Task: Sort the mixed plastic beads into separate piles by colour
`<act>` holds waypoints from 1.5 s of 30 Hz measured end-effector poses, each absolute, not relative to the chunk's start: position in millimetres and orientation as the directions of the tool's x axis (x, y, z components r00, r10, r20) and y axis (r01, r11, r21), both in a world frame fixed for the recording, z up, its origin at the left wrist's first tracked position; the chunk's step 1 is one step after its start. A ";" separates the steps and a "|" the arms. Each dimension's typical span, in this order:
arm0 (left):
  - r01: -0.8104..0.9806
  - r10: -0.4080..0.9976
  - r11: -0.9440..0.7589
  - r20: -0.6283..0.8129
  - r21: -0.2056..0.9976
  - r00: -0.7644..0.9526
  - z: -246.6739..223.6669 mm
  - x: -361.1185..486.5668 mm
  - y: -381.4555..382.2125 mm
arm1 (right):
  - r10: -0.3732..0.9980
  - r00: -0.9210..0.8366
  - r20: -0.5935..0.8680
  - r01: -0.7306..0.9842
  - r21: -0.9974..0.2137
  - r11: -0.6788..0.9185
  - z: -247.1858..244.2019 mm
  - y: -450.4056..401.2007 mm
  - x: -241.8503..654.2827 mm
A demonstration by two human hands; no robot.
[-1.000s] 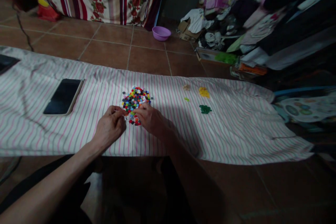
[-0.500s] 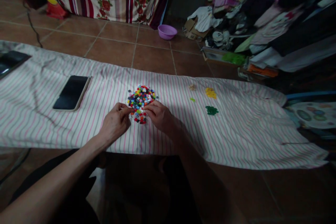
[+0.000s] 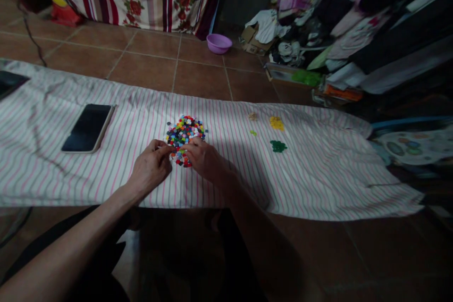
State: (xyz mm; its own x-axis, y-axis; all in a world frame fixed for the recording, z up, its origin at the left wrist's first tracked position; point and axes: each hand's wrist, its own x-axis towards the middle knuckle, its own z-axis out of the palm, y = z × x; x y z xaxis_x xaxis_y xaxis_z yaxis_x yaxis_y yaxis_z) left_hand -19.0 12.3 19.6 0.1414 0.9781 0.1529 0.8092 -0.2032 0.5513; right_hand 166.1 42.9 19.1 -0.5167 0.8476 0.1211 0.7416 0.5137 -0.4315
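A pile of small, many-coloured square pieces (image 3: pixel 186 128) lies on the striped cloth, with both hands at its near side. My left hand (image 3: pixel 152 160) is closed, thumb and forefinger together at the pile's left edge. From the right, my right hand (image 3: pixel 203 156) reaches in, its fingers pinched over the pieces. What either hand pinches is too small to make out. To the right are sorted groups: yellow pieces (image 3: pixel 276 123), dark green pieces (image 3: pixel 278 146), beige pieces (image 3: pixel 252 116) and a few light green pieces (image 3: pixel 253 132).
A phone (image 3: pixel 88 128) lies left of the pile, and another dark device (image 3: pixel 10 84) at the far left. The striped cloth (image 3: pixel 318 174) covers a long, narrow surface. Beyond it, a purple basin (image 3: pixel 219 44) stands on the tiled floor near heaped clothes (image 3: pixel 269 26).
The whole view has shifted slightly, so things appear further left. My right hand has moved a little toward my left hand and nearer the pile's near part. My left hand stays by the pile.
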 end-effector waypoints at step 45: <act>0.768 0.980 -0.196 0.152 0.609 0.130 21.5 -18.5 12.7 | 0.925 -0.327 0.193 0.485 -0.806 0.340 14.8 51.8 168.5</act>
